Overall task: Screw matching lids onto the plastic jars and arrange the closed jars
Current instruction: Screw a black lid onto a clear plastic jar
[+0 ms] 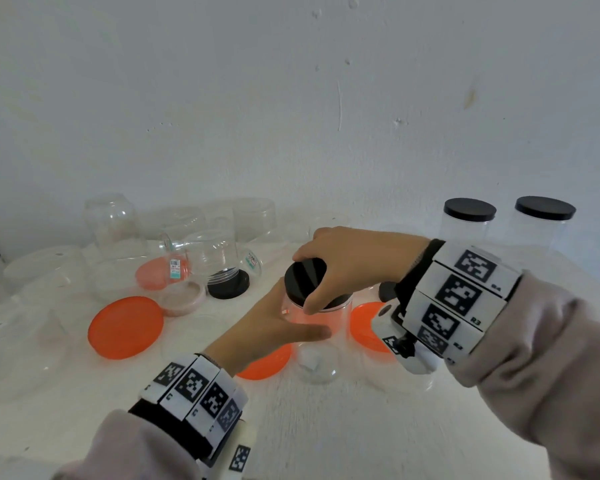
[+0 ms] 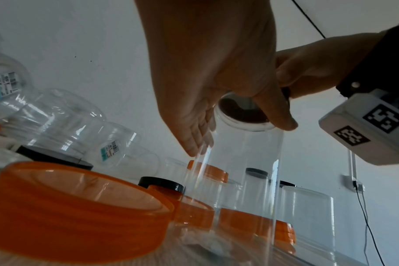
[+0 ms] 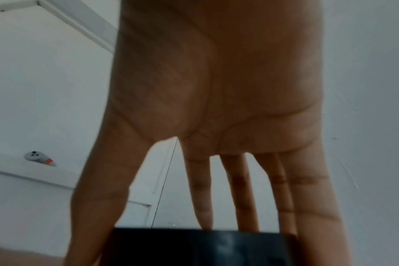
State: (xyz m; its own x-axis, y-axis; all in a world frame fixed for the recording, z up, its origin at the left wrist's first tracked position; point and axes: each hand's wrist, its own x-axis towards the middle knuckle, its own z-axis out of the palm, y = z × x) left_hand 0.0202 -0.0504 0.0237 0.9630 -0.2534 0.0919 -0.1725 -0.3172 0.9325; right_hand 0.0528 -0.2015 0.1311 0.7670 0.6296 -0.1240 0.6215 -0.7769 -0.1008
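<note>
Black lid (image 1: 305, 279) — right hand (image 1: 354, 261) fingers curled round its rim; left hand (image 1: 274, 327) clasps clear jar (image 1: 321, 327). Seat level, then twist; capped jars (image 1: 468, 220) at 2 o'clock.

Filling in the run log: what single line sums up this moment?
step: lidding | left hand: steadies clear jar | right hand: grips black lid on jar mouth | done: two black-lidded jars at back right
</note>
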